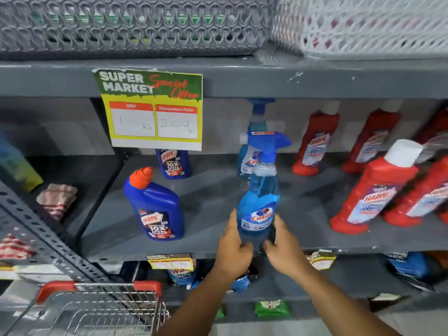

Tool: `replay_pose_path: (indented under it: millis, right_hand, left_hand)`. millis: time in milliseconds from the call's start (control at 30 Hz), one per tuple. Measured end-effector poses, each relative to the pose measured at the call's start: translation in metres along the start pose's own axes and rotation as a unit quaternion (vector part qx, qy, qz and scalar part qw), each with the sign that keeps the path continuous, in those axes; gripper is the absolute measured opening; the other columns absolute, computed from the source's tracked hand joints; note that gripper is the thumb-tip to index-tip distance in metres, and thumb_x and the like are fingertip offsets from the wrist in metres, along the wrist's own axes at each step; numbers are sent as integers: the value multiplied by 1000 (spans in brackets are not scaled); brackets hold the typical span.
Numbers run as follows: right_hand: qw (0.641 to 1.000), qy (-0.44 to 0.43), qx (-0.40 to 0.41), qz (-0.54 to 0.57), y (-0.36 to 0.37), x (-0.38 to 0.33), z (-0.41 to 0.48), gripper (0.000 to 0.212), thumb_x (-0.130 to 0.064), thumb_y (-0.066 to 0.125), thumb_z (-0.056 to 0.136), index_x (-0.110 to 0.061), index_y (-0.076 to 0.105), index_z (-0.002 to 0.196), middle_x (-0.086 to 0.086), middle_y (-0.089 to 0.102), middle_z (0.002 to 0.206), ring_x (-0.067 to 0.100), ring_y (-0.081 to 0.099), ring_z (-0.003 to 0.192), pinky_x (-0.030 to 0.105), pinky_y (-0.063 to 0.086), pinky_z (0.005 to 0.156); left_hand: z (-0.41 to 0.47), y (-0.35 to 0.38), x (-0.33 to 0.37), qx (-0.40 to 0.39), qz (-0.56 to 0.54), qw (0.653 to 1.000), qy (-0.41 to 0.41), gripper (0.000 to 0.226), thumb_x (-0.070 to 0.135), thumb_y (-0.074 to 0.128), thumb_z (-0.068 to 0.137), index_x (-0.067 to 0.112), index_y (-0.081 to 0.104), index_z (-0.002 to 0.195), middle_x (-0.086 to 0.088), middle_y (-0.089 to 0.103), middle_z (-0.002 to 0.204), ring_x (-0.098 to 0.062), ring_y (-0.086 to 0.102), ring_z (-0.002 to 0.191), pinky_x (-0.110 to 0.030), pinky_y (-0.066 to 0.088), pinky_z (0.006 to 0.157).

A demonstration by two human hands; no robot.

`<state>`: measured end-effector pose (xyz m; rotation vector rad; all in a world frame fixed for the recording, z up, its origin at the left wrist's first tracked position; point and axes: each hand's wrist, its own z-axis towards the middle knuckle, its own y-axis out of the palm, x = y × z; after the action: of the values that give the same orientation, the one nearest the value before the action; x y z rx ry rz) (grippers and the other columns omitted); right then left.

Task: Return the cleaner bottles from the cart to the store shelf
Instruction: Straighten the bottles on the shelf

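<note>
— Where's the spray bottle (260, 190) right now?

— Upright at the front edge of the grey shelf (213, 207), between both hands. It's clear blue with a blue trigger head and a "Colin" label facing out.

— How are the hands on it?

— The left hand (232, 248) is wrapped around the bottle's lower left side, fingers curled on its base. The right hand (283, 248) presses the lower right side, thumb up along the label, fingers curled round the bottom. Both are closed on it. I can't tell if the base is touching the shelf.

— What's near it?

— Just behind it stands a second spray bottle (249, 156) of the same kind, with another one further back, mostly hidden. To the left is a dark blue toilet cleaner bottle (155, 207) with an orange cap, and one more like it (173, 163) stands behind, partly under a hanging offer sign (151, 107).

— And to the right?

— Several red bottles (373, 187) with white caps, well apart from the spray bottle.

— The cart?

— The wire cart (101, 309) with red corners sits at lower left, below the shelf. Folded checked cloths (58, 198) lie on the neighbouring shelf section at left.
</note>
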<state>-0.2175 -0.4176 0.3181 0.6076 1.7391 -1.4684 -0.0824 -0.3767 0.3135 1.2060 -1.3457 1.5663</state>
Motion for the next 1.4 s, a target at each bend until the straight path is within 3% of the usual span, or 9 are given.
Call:
replay_pose_path:
  millis: [200, 367, 467, 600, 833, 967, 1100, 1233, 1400]
  right_hand:
    - [999, -17, -20, 20, -3, 13, -1, 85, -7, 53, 79, -21, 8, 150, 2, 37, 151, 21, 44, 133, 33, 40, 104]
    - [980, -98, 118, 125, -62, 69, -36, 76, 4, 53, 73, -49, 41, 126, 3, 59, 121, 6, 55, 115, 16, 40, 97]
    - [960, -131, 203, 144, -120, 111, -46, 64, -8, 52, 71, -47, 45, 122, 3, 56, 116, 5, 55, 107, 15, 41, 92]
    - [982, -48, 141, 115, -173, 141, -18, 83, 5, 55, 76, -17, 19, 147, 8, 29, 153, 20, 31, 140, 31, 25, 114]
    - [996, -62, -36, 43, -166, 136, -11, 93, -2, 52, 72, -16, 4, 150, 5, 26, 155, 18, 30, 141, 36, 29, 115]
    - [996, -73, -54, 27, -156, 133, -10, 96, -8, 52, 71, -27, 0, 149, 0, 25, 156, 20, 37, 137, 41, 37, 109]
    - [995, -69, -56, 54, -160, 135, -12, 94, -7, 51, 72, -26, 2, 150, 0, 22, 158, 18, 33, 140, 39, 35, 111]
    - [990, -76, 43, 115, -194, 165, -33, 82, -4, 52, 73, -15, 19, 148, 6, 29, 153, 17, 29, 141, 40, 29, 115]
    - [971, -2, 221, 95, -280, 224, -22, 75, 10, 57, 75, -5, 29, 143, 19, 40, 144, 32, 41, 133, 37, 31, 108]
  left_hand:
    - [-5, 4, -9, 35, 2, 999, 6, 88, -7, 46, 71, 31, 18, 146, 13, 39, 148, -7, 39, 138, -23, 32, 114]
    - [-40, 66, -1, 270, 124, 951, 91, 84, -2, 48, 64, 6, 28, 145, -8, 28, 155, -24, 18, 148, -43, 21, 119]
    - [-40, 134, 25, 190, 125, 959, 169, 89, -3, 50, 61, 13, 27, 146, -8, 23, 158, -19, 14, 149, -28, 15, 120]
    - [-1, 198, 60, 51, 37, 997, 51, 80, -2, 46, 79, 16, 10, 149, 4, 6, 158, -11, 9, 148, -7, 5, 113]
    - [10, 217, 53, 26, 17, 999, 26, 84, 4, 39, 65, 69, 38, 117, 46, 48, 125, 20, 44, 121, -11, 33, 107]
    - [5, 211, 54, 55, 3, 998, 19, 83, -2, 39, 65, 57, 42, 123, 18, 56, 134, -2, 50, 128, -32, 37, 113]
    - [0, 210, 61, 76, 6, 997, 19, 75, -3, 39, 63, 50, 46, 116, 27, 56, 123, 9, 52, 118, -31, 41, 110]
    - [-25, 230, 67, 205, 117, 967, 96, 77, -7, 44, 62, 50, 38, 114, 23, 47, 122, 2, 48, 113, -16, 38, 101]
    - [-18, 291, 87, 10, 107, 983, 147, 70, -3, 44, 75, 28, 33, 137, 9, 29, 151, -3, 24, 142, -17, 19, 116]
